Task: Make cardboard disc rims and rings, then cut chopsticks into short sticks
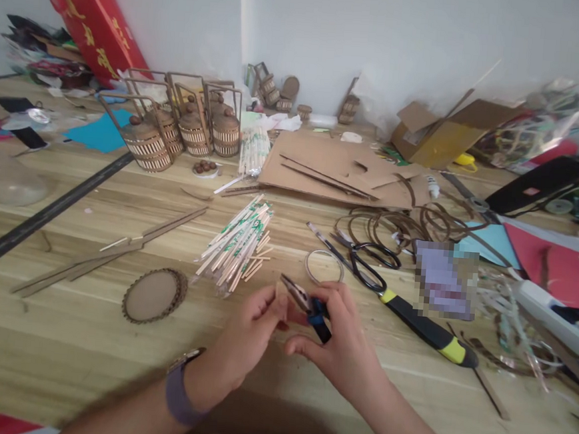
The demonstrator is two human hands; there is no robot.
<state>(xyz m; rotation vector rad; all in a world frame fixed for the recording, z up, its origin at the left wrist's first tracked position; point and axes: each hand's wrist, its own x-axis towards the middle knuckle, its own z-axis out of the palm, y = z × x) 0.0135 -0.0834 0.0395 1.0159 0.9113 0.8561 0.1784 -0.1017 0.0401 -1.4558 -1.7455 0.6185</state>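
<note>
My right hand (348, 328) is wrapped around a pair of pliers (299, 295) with blue and black handles. The jaws point up and left, close to the fingertips of my left hand (262, 315). Those fingertips pinch a small light-brown piece (281, 290), mostly covered, whose kind I cannot make out. Beyond my hands lies a pile of paper-wrapped wooden chopsticks (232, 242), with short cut stick pieces (259, 258) at its right side. A round cardboard disc with a ridged edge (153, 295) rests left of my left hand. Just past the pliers is a ring (324, 266).
Scissors (366, 263) and a black-and-yellow handled cutter (425, 331) lie to the right, near coiled brown strips (399, 219). Small handled baskets (147, 144) stand at the back left. Cardboard sheets (314, 159) and an open box (446, 132) are further back.
</note>
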